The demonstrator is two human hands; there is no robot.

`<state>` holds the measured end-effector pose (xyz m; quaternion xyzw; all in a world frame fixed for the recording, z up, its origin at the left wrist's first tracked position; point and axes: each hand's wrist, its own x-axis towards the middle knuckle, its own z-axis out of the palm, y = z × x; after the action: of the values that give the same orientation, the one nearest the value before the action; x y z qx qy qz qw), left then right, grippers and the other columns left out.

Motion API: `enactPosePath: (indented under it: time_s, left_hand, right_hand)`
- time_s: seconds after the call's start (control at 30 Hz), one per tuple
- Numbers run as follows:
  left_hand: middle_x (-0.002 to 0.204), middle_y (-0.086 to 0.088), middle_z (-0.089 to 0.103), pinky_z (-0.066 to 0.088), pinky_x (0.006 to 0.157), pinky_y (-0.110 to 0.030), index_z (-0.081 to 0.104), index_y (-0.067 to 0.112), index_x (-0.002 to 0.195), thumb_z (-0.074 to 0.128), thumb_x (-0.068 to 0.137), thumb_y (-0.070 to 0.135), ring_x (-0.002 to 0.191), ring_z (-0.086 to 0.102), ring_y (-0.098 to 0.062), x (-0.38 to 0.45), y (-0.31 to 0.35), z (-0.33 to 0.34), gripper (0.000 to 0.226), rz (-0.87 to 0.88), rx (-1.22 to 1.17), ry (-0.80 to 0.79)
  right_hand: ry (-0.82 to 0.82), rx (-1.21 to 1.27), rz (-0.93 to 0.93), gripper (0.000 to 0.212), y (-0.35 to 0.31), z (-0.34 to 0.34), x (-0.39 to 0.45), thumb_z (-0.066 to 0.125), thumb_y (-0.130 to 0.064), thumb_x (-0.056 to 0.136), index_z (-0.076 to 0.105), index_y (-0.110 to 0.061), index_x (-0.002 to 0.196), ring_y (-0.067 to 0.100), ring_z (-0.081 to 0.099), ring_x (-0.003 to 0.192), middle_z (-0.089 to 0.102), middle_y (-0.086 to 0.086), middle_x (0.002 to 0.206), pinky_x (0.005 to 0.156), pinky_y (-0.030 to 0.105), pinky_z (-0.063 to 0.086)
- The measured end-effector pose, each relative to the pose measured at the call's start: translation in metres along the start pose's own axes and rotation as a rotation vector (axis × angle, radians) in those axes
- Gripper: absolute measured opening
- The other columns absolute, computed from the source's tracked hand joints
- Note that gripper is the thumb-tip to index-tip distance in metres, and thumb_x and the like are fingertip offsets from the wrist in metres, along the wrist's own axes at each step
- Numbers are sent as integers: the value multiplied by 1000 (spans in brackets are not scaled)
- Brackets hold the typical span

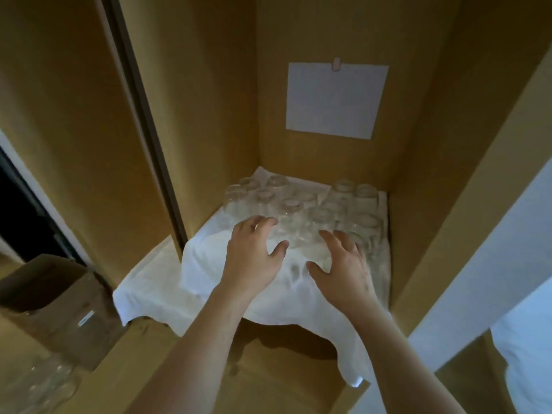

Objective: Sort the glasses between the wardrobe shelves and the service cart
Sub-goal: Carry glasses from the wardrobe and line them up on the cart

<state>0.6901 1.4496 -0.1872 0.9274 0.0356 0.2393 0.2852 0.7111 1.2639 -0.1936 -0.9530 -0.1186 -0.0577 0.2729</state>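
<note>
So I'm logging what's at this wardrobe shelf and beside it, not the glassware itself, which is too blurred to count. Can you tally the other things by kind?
Hands: 2, the left hand and the right hand, both reaching over the glasses
White cloth: 1
Sheet of paper on the back wall: 1
Cardboard box: 1
Total: 5

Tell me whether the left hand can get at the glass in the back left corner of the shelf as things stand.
Probably not directly. The left hand hovers open over the front of the white cloth, and other glasses stand between it and the back corner glass; reaching over their tops looks possible but tight.
</note>
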Motion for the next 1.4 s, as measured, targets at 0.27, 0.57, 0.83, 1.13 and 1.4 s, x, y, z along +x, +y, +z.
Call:
enactPosePath:
  time_s: [0.27, 0.57, 0.83, 1.13, 1.4]
  left_hand:
    - [135, -4, 61, 44, 102, -41, 64, 18, 128, 72, 88, 39, 125, 51, -29, 123, 6, 39, 46, 95, 39, -42]
    - [135, -7, 60, 41, 106, -41, 63, 17, 131, 74, 87, 38, 126, 50, -30, 211, 30, 92, 50, 218, -49, -170]
    - [144, -9, 51, 34, 109, -37, 54, 22, 141, 73, 87, 44, 134, 41, -32, 285, 30, 138, 61, 342, -26, -445]
    - [145, -10, 44, 45, 105, -47, 44, 25, 148, 81, 79, 36, 133, 42, -32, 344, 39, 174, 80, 504, 99, -733]
    - [141, -8, 43, 54, 92, -37, 30, 26, 157, 90, 70, 15, 123, 51, -25, 360, 55, 224, 107, 626, 347, -1167]
  right_hand:
    - [62, 57, 132, 69, 36, -14, 111, 58, -49, 96, 28, -34, 157, 26, 19, 151, 20, -1, 166, 123, 43, 21]
    - [224, 106, 256, 69, 58, -21, 185, 69, -39, 92, 42, -21, 152, 30, 37, 142, 36, 9, 158, 116, 44, 34]
    - [261, -19, 371, 68, 79, -23, 237, 70, -38, 90, 43, -23, 151, 32, 38, 138, 40, 9, 152, 112, 39, 35]
    - [-6, -206, 454, 73, 92, -15, 282, 71, -38, 89, 36, -26, 153, 34, 35, 138, 31, 10, 155, 109, 42, 41]
    - [-358, -400, 511, 86, 102, -18, 300, 80, -26, 80, 32, -23, 151, 33, 51, 123, 37, 11, 140, 82, 34, 50]
